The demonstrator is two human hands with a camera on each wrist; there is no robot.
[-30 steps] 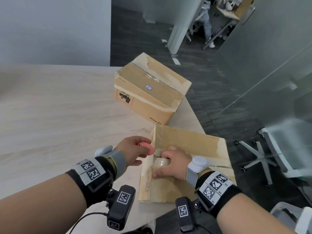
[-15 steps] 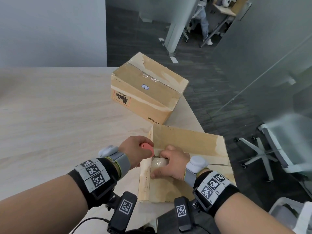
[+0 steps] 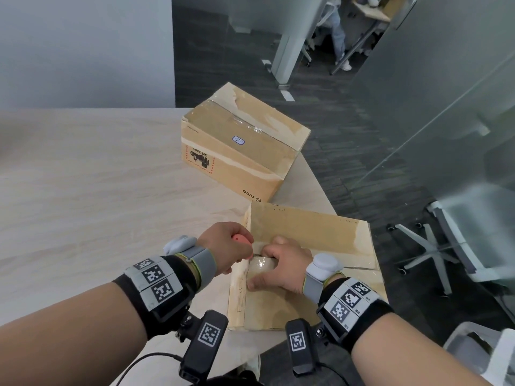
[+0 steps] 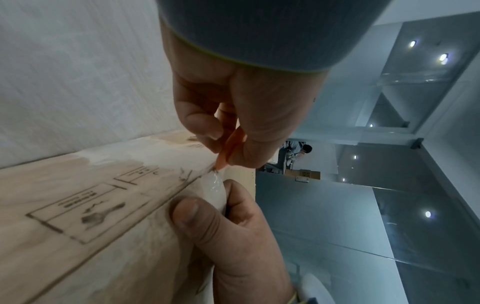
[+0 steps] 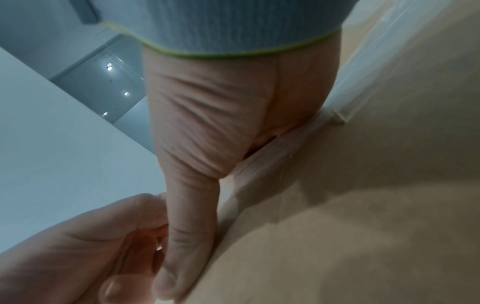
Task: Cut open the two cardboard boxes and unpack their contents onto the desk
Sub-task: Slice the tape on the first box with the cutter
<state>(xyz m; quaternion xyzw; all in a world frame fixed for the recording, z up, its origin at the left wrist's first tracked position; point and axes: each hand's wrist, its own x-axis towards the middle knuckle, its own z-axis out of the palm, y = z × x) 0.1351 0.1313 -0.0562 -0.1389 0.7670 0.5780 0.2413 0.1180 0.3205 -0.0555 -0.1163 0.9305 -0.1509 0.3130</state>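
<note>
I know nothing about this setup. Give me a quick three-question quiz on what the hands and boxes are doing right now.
1. True or false: the left hand holds a pink cutter.
2. Which box is being worked on? A) the far box B) the near box
3. Fill in: the right hand presses on the near box beside the strip of clear ____.

Key: 1 true. 2 B; the far box sits taped shut farther back on the desk. 3 tape; the cutter's tip meets it at the box edge, seen from the left wrist.
</note>
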